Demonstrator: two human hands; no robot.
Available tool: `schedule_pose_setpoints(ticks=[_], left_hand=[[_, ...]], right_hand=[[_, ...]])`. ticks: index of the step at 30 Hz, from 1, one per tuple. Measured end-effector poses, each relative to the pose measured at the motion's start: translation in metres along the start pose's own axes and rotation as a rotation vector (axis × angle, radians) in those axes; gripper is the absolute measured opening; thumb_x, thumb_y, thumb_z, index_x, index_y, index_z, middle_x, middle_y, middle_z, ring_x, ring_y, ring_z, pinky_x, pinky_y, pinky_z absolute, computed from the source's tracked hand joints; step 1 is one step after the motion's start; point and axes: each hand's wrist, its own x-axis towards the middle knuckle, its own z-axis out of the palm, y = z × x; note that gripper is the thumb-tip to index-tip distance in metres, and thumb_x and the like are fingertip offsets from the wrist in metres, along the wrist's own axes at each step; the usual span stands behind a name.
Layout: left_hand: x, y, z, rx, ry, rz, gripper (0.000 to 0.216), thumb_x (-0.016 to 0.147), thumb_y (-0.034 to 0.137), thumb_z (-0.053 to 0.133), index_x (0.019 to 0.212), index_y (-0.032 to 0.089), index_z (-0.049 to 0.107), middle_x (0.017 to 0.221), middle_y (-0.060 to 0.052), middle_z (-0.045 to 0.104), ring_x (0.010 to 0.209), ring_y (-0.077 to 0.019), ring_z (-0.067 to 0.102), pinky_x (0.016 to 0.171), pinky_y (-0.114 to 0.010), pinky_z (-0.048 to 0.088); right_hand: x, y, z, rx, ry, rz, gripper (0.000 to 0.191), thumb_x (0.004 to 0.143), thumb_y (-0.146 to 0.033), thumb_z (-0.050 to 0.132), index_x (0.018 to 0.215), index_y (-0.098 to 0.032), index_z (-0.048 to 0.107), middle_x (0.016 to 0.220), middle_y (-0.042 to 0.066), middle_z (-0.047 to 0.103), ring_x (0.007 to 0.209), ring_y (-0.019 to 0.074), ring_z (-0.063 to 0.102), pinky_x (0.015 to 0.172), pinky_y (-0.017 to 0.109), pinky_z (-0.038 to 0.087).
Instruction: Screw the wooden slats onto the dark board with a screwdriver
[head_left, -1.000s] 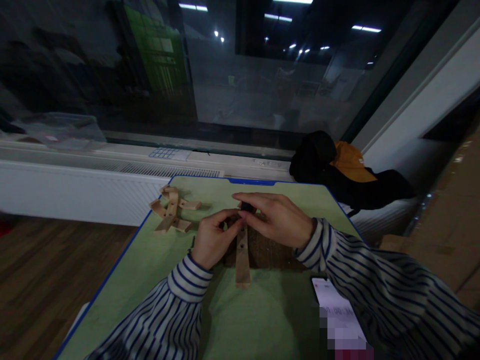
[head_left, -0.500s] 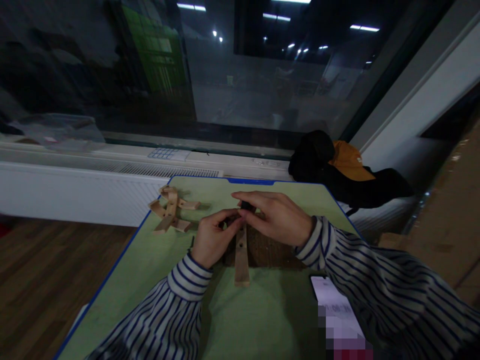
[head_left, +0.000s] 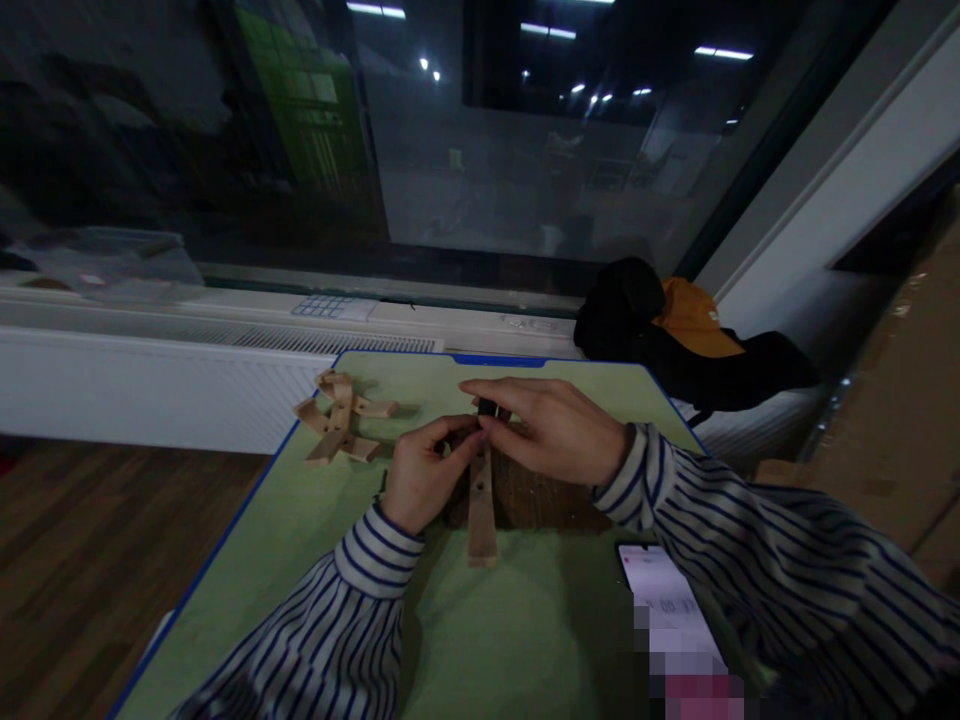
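Note:
A light wooden strip (head_left: 481, 510) with a hole lies on a dark wooden board (head_left: 536, 500) on the green table (head_left: 300, 540). My left hand (head_left: 424, 482) is curled at the strip's far end, its fingertips pinched together. My right hand (head_left: 551, 430) arches over the same spot, thumb and fingers pinching a small dark piece (head_left: 487, 408). The two hands' fingertips meet there. What my left fingers grip is too small to make out.
A pile of loose wooden strips (head_left: 341, 428) lies at the table's far left. A phone (head_left: 667, 615) rests near the right front edge. A black bag with an orange cap (head_left: 690, 320) sits on the sill beyond the table. A white radiator (head_left: 150, 380) runs along the left.
Both hands stay at the strip's far end with barely any movement; the whole view has drifted slightly.

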Motion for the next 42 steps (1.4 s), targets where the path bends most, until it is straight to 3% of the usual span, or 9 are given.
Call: schedule_pose_setpoints(ticks=[27, 33, 42], left_hand=[[-0.0006, 0.0026, -0.0002, -0.01, 0.019, -0.029, 0.015, 0.075, 0.027, 0.066, 0.084, 0.017, 0.071, 0.071, -0.001, 0.07, 0.06, -0.0124, 0.059, 0.058, -0.021, 0.049], [0.0003, 0.0008, -0.0001, -0.028, 0.008, -0.03, 0.016, 0.075, 0.027, 0.065, 0.085, 0.016, 0.071, 0.073, -0.002, 0.071, 0.061, -0.0129, 0.061, 0.06, -0.022, 0.049], [-0.0006, 0.001, 0.0009, -0.064, 0.013, -0.042, 0.018, 0.075, 0.028, 0.064, 0.086, 0.016, 0.072, 0.077, -0.003, 0.073, 0.065, -0.0142, 0.064, 0.063, -0.022, 0.052]], right_hand=[[0.0036, -0.0012, 0.0001, -0.024, -0.023, -0.019, 0.038, 0.09, -0.024, 0.043, 0.127, -0.015, 0.05, 0.117, 0.007, 0.062, 0.104, 0.02, 0.059, 0.089, 0.034, 0.047], [0.0036, -0.002, -0.002, -0.024, -0.025, -0.021, 0.041, 0.089, -0.024, 0.046, 0.128, -0.014, 0.049, 0.113, 0.007, 0.063, 0.094, 0.0183, 0.062, 0.08, 0.031, 0.05], [0.0039, 0.0004, -0.001, -0.026, -0.014, -0.036, 0.036, 0.09, -0.023, 0.045, 0.124, -0.015, 0.052, 0.115, 0.006, 0.062, 0.102, 0.0192, 0.06, 0.088, 0.032, 0.047]])
